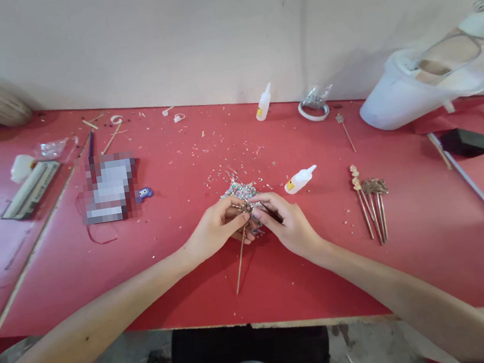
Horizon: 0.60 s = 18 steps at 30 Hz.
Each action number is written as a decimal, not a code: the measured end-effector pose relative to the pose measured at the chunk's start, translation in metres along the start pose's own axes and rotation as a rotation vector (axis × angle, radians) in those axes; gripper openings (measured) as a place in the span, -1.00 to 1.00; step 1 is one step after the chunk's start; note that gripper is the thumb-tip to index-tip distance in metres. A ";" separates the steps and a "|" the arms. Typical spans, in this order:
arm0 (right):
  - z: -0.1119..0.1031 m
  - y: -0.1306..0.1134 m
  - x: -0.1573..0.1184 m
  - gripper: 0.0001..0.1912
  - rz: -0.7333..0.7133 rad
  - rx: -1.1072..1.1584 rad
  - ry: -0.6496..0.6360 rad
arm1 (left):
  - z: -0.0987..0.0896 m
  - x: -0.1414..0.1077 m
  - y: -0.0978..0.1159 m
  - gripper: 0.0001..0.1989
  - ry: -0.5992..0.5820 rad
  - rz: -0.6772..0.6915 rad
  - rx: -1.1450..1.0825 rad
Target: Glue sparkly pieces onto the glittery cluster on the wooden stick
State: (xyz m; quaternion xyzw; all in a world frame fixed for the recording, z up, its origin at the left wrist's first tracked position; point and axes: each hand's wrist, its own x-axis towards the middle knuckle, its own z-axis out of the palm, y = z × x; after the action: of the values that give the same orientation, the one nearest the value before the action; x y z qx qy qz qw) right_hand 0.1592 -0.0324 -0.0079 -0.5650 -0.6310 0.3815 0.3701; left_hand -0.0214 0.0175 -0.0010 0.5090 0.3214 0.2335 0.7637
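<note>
My left hand (220,226) pinches a thin brownish hair stick (241,263) just below its ornate top. The stick slants down toward the table's front edge. My right hand (285,220) meets it from the other side, thumb and fingertips closed at the ornament; whether they hold a small chip is hidden. Right behind the fingers lies a pile of pale, multicoloured chips (238,189). A white glue bottle (299,181) with a yellow label lies just beyond my right hand. Further right, several hair sticks (373,204) with decorated tops lie side by side.
A second glue bottle (263,104) and a white tape ring (314,111) are near the wall. A single hair stick (346,132), a white bucket (396,91) and a black block (466,142) are at right. Left are a blurred flat object (109,192) and a blue trinket (146,193).
</note>
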 end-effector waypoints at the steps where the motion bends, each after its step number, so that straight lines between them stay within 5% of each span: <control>1: -0.001 0.000 0.002 -0.73 -0.017 0.006 -0.006 | 0.001 0.001 0.000 -0.80 0.007 0.008 -0.003; 18: -0.003 0.012 0.006 -0.73 -0.117 0.022 -0.018 | -0.003 0.003 0.000 -0.80 -0.060 -0.007 -0.075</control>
State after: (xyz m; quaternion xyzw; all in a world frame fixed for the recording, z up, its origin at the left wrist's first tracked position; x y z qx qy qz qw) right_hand 0.1662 -0.0250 -0.0175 -0.5195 -0.6621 0.3710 0.3925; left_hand -0.0218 0.0219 -0.0024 0.4856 0.2911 0.2270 0.7924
